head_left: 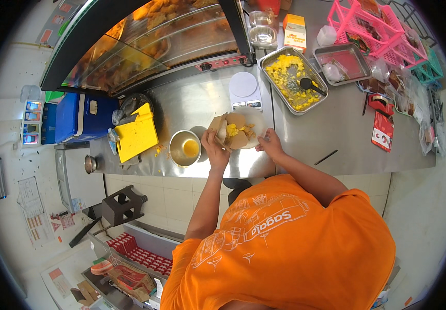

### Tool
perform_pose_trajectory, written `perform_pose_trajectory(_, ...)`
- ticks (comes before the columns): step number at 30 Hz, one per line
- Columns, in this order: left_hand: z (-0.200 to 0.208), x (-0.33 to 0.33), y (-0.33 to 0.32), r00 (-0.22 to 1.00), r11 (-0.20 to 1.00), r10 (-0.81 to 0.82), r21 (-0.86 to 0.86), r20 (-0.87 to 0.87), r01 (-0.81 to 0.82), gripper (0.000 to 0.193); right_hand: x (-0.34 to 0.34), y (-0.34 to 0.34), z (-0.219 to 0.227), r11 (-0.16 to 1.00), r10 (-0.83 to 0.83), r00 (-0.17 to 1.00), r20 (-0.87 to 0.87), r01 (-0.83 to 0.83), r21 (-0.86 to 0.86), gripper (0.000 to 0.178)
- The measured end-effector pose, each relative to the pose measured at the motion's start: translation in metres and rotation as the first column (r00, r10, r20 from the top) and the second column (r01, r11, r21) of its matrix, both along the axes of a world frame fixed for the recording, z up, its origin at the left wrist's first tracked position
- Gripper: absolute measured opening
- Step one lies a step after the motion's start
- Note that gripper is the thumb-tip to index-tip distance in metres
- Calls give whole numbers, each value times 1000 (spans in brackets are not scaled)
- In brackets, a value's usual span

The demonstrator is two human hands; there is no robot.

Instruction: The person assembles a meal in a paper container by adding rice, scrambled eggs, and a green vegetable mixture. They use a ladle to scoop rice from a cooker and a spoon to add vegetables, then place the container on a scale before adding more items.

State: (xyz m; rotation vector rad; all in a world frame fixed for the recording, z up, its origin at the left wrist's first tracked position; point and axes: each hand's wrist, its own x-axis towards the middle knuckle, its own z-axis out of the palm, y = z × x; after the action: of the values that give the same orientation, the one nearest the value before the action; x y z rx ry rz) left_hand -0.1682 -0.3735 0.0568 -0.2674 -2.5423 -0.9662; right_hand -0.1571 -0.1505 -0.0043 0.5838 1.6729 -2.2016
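Observation:
My left hand (215, 150) grips the near left side of an open brown cardboard food box (216, 124). White and yellow food, like rice and scrambled egg, shows inside with some brown pieces. Beside and partly under the box is a pale round plate (256, 114). The closed fingers of my right hand (271, 145) pinch its right rim. Just left of my left hand stands a steel bowl (175, 142) with yellow liquid in it. A white kitchen scale (243, 87) sits beyond the box.
A steel tray (301, 110) of chopped yellow egg holds a black scoop (311, 85). Farther right are a second steel tray (354, 50) and pink baskets (383, 33). A glass food warmer (145, 57) stands at the back, a yellow cutting board (136, 135) and blue cooler (86, 116) at left.

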Motion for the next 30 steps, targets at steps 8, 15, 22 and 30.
perform_pose_trajectory(8,10,-5,-4,995,998,-68,-21,-73,67,89,2,7,4,999,-19,1000,15,19,-27,35)
perform_pose_trajectory(15,16,-9,0,996,983,-28,181,-85,43,95,0,10,5,995,-51,999,19,52,-81,46)
perform_pose_trajectory(22,43,-12,11,999,995,-46,85,2,46,99,3,16,-17,993,-78,996,39,81,-86,48)
perform_pose_trajectory(30,85,-33,1,973,954,-217,-231,-83,193,84,0,22,-11,995,-71,997,-3,71,-63,51)
